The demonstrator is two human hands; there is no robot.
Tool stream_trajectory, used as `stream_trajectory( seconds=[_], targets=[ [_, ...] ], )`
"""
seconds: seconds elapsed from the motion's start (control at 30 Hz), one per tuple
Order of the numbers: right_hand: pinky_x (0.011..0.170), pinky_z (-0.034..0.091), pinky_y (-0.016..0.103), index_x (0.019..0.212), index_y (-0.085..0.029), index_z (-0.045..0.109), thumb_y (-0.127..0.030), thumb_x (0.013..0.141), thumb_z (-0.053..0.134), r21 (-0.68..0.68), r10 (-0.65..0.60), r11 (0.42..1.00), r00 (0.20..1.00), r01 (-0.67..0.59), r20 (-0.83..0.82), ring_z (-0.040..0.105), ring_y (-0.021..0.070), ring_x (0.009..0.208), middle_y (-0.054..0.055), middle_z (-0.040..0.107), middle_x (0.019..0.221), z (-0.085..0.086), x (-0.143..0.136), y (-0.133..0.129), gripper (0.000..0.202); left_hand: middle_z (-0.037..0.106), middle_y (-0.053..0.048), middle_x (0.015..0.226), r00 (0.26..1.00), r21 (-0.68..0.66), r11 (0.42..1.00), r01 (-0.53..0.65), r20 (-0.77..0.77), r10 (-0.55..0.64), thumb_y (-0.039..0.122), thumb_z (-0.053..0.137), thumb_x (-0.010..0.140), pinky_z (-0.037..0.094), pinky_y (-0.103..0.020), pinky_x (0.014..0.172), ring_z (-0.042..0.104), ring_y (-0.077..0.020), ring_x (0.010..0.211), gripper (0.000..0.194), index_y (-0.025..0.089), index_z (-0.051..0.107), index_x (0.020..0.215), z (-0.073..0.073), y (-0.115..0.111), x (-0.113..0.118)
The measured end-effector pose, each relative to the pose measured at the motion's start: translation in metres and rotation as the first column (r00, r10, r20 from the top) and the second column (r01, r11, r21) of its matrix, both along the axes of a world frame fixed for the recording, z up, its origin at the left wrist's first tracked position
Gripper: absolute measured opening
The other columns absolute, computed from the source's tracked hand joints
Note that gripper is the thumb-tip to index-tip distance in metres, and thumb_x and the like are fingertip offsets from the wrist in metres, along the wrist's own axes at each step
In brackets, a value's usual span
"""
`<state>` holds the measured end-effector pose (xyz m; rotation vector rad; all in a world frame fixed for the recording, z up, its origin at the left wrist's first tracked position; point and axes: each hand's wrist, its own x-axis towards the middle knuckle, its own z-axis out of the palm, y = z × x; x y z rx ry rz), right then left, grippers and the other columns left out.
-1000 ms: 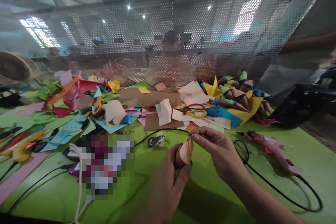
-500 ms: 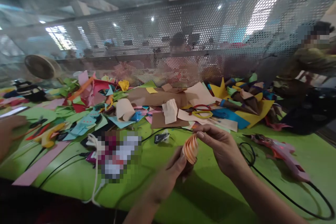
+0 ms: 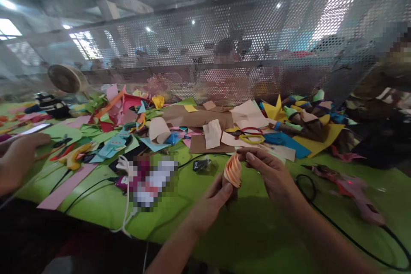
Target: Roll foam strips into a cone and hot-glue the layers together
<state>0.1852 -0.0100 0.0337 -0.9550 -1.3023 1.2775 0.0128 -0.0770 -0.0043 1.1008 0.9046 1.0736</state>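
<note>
My left hand (image 3: pixel 221 197) is closed around the lower part of an orange-and-white pleated paper swirl (image 3: pixel 233 171), which stands upright with its tip pointing up. Something brown shows under the swirl, mostly hidden by my fingers. My right hand (image 3: pixel 269 171) is at the top, its thumb and forefinger closed together at the swirl's tip. To the right of my right hand, a pink hot glue gun (image 3: pixel 356 192) lies on the green table (image 3: pixel 257 231), its small red light lit. A small dark packet in clear plastic (image 3: pixel 203 165) lies just beyond my left hand.
A power strip (image 3: pixel 154 184) with cords lies left of my hands. Another person's hand (image 3: pixel 22 158) rests at the far left near a yellow glue gun (image 3: pixel 75 157). Paper sheets, yellow-handled scissors (image 3: pixel 252 138) and paper cones (image 3: pixel 308 122) cover the back, before a perforated metal screen (image 3: pixel 180 68).
The view has turned slightly left, so the table things sit farther right. The swirl has turned a little in my hands. More of the other person's hand shows at the left.
</note>
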Motion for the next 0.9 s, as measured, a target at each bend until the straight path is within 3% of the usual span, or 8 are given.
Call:
stream_trajectory(
  seconds=[0.27,0.4,0.5,0.6,0.73,0.83,0.9],
  targets=[
    [0.085,0.051,0.036,0.114,-0.021,0.068,-0.049,0.076,0.079,-0.064,0.290,0.956,0.951,-0.285,0.108,0.065,0.0252,0.103,0.009,0.071,0.115,-0.003,-0.001,-0.001,0.048,0.060,-0.002,0.087,0.991,0.066,0.992,-0.112,-0.062,0.116,0.060,0.060,0.087,0.042,-0.025,0.069,0.050,-0.0131,0.073,0.051,0.017,0.057,0.113,0.008,0.014,0.008],
    [0.085,0.051,0.038,0.110,-0.018,0.068,-0.050,0.072,0.081,-0.061,0.316,0.949,0.928,-0.310,0.199,0.063,0.0279,0.107,0.010,0.070,0.113,-0.005,-0.004,-0.003,0.052,0.061,-0.003,0.093,0.984,0.064,0.991,-0.122,-0.123,0.129,0.060,0.059,0.088,0.046,-0.029,0.076,0.054,-0.0151,0.079,0.049,0.017,0.057,0.112,0.007,0.016,0.010],
    [0.085,0.050,0.037,0.102,-0.017,0.069,-0.051,0.072,0.081,-0.097,0.314,0.949,0.932,-0.301,0.179,0.065,0.0255,0.098,0.008,0.071,0.105,-0.007,-0.005,-0.001,0.046,0.064,-0.008,0.109,0.951,0.180,0.981,-0.070,-0.284,0.120,0.052,0.054,0.093,0.046,-0.035,0.092,0.057,-0.0213,0.099,0.045,0.017,0.056,0.122,0.007,0.013,0.007],
    [0.084,0.049,0.036,0.099,-0.017,0.068,-0.051,0.075,0.078,-0.110,0.281,0.958,0.949,-0.266,0.146,0.065,0.0237,0.092,0.006,0.072,0.099,-0.011,-0.003,0.004,0.042,0.065,-0.011,0.118,0.783,0.371,0.928,-0.018,-0.573,0.244,0.041,0.057,0.094,0.042,-0.042,0.099,0.055,-0.0268,0.112,0.037,0.018,0.059,0.122,0.009,0.012,-0.004],
    [0.080,0.047,0.034,0.093,-0.017,0.069,-0.057,0.077,0.074,-0.077,0.199,0.980,0.942,-0.185,0.272,0.064,0.0237,0.090,0.005,0.072,0.094,-0.019,0.002,0.014,0.043,0.063,-0.011,0.124,0.411,0.516,0.856,-0.032,-0.774,0.482,0.030,0.063,0.090,0.040,-0.045,0.103,0.052,-0.0294,0.120,0.038,0.019,0.056,0.126,0.013,0.025,-0.030],
    [0.075,0.046,0.033,0.092,-0.017,0.069,-0.063,0.080,0.065,-0.068,0.187,0.982,0.894,-0.174,0.408,0.063,0.0234,0.086,0.005,0.071,0.091,-0.026,0.002,0.019,0.048,0.061,-0.011,0.128,0.143,0.492,0.870,0.025,-0.863,0.484,0.027,0.067,0.087,0.041,-0.046,0.103,0.052,-0.0322,0.121,0.044,0.019,0.055,0.128,0.010,0.042,-0.047],
    [0.074,0.047,0.033,0.095,-0.017,0.070,-0.066,0.083,0.059,-0.058,0.187,0.982,0.866,-0.180,0.463,0.064,0.0241,0.087,0.005,0.072,0.092,-0.031,0.001,0.021,0.052,0.062,-0.012,0.125,0.018,0.457,0.887,0.065,-0.889,0.457,0.028,0.068,0.086,0.042,-0.047,0.101,0.053,-0.0338,0.119,0.042,0.018,0.057,0.126,0.005,0.052,-0.054]
  ],
)
